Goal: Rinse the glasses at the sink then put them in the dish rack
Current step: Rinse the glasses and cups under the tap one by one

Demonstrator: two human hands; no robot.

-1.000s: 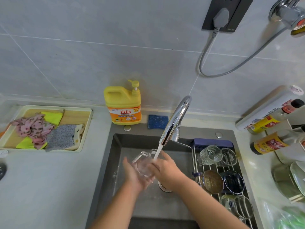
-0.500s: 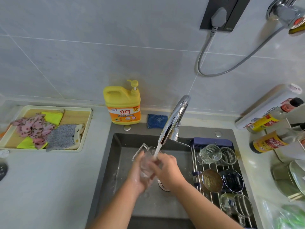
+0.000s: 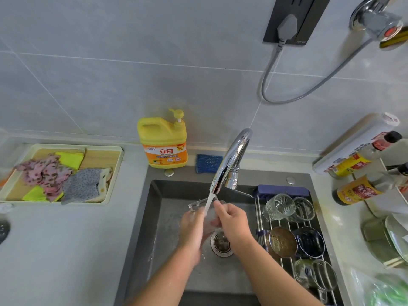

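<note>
Hard to make out the glass (image 3: 197,206): clear, blurred by water from the tap (image 3: 231,160), mostly hidden between the hands over the sink (image 3: 154,217). Grip of the left hand (image 3: 191,228) wrapped round its body from below; grip of the right hand (image 3: 233,223) curled on the rim (fingertips lost in the stream). Just to the right, the dish rack (image 3: 258,219), crowded with other glasses (image 3: 280,206) and cut off at the bottom edge. Open basin to the left of the hands, desk (image 3: 66,250) beyond its rim.

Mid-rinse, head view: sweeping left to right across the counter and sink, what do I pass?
Cloth tray → yellow detergent bottle → held glass → dish rack → brown sauce bottle.
</note>
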